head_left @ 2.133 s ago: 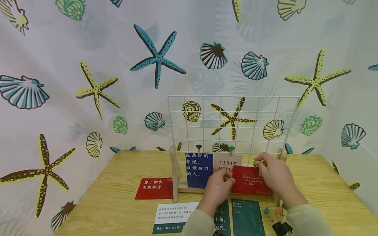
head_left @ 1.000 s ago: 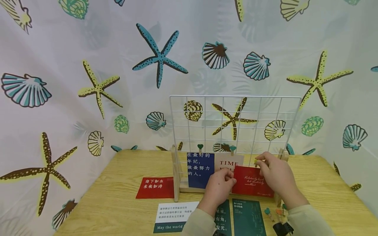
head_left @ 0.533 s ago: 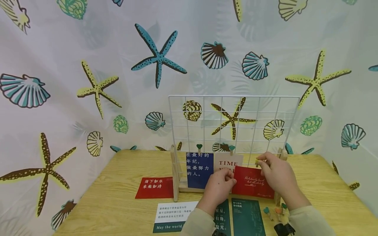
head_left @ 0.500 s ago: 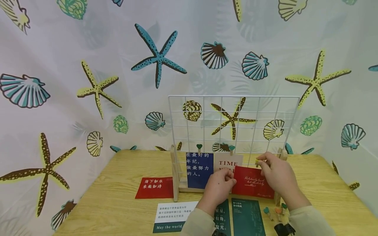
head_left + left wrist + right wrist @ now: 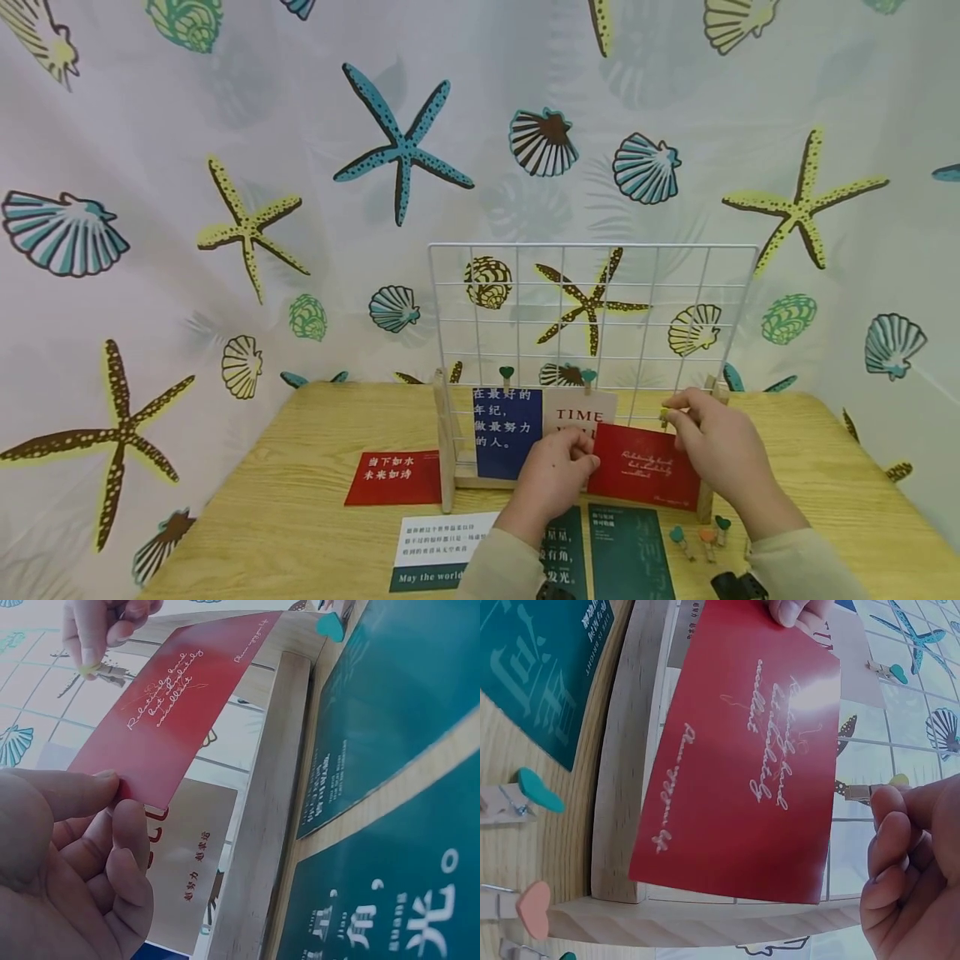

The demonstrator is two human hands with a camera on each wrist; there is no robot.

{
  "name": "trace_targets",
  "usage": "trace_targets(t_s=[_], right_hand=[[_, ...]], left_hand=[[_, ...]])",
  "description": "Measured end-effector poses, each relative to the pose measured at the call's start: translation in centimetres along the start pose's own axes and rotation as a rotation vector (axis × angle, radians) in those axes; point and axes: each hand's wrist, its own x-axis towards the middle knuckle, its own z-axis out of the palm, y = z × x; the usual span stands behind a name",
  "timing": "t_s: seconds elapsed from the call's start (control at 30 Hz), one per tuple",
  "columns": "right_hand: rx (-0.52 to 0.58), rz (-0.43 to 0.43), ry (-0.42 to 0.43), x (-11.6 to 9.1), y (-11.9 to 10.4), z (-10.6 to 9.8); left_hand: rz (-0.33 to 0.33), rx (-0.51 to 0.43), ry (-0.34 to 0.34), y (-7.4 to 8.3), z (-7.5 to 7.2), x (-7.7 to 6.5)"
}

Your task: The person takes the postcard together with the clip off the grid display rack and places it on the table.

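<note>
A red card (image 5: 645,467) with white script leans at a tilt before the lower right of a white wire grid (image 5: 592,321). My left hand (image 5: 553,475) pinches the card's left end between thumb and index finger, as the left wrist view shows. My right hand (image 5: 723,446) pinches a small wooden clothespin (image 5: 859,793) with a yellow heart, by the heart end. The clothespin's tip points at the card's upper edge; it looks slightly apart from it. A blue card (image 5: 506,437) and a cream card (image 5: 558,402) hang on the grid under heart clothespins, the cream one partly behind my left hand.
The grid stands in a wooden base (image 5: 480,482). On the table lie another red card (image 5: 393,479), a white-and-teal card (image 5: 435,550) and two dark green cards (image 5: 630,550). Several loose heart clothespins (image 5: 707,542) lie near my right sleeve.
My right hand has shifted a little to the right along the card's upper edge with the clothespin. The red card tilts slightly more, its right end lower. My left hand keeps its place.
</note>
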Motion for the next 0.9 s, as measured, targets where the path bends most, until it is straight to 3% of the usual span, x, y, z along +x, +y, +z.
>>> trace_targets(t_s=[0.9], right_hand=[[-0.009,-0.019,-0.029,-1.0,0.7,-1.6]], left_hand=[[0.001,0.006,-0.149,0.8,-0.5,-0.6]])
